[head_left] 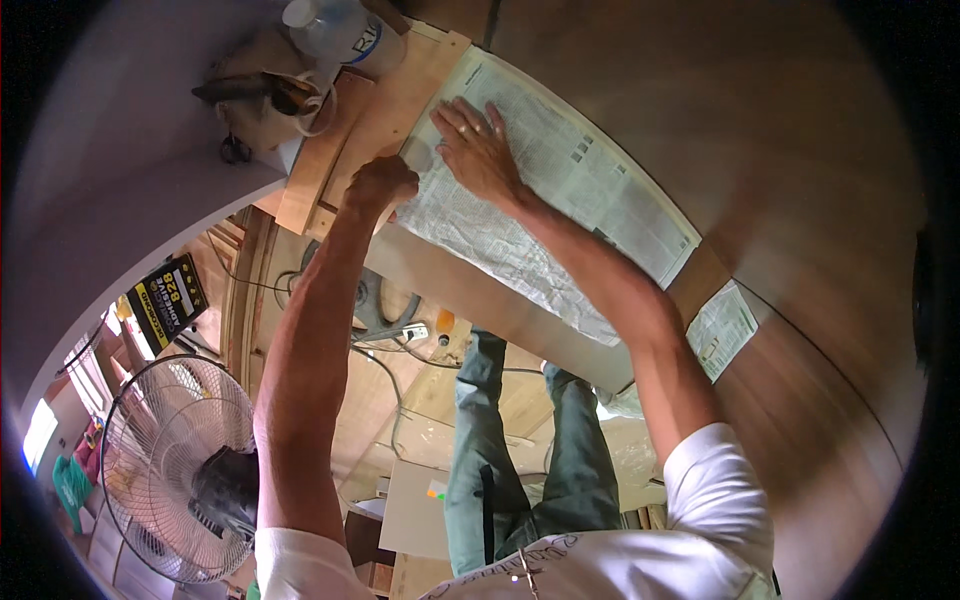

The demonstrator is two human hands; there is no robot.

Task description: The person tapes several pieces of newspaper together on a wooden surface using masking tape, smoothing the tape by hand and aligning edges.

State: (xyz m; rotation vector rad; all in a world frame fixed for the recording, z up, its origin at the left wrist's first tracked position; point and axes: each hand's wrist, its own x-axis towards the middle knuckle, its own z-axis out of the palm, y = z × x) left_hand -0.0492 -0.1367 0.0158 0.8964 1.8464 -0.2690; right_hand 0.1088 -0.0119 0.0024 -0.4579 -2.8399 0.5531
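Right hand (478,150) spread flat, pinning newspaper (560,190) to wooden counter (800,300) — left hand (380,183) fisted at sheet's corner, contents hidden.

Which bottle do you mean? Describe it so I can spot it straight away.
Start from the newspaper spread over the wooden tabletop, where the right hand lies flat. Follow the table edge past the left hand to the far left corner. The clear plastic bottle lies there, pale beside a dark tool.
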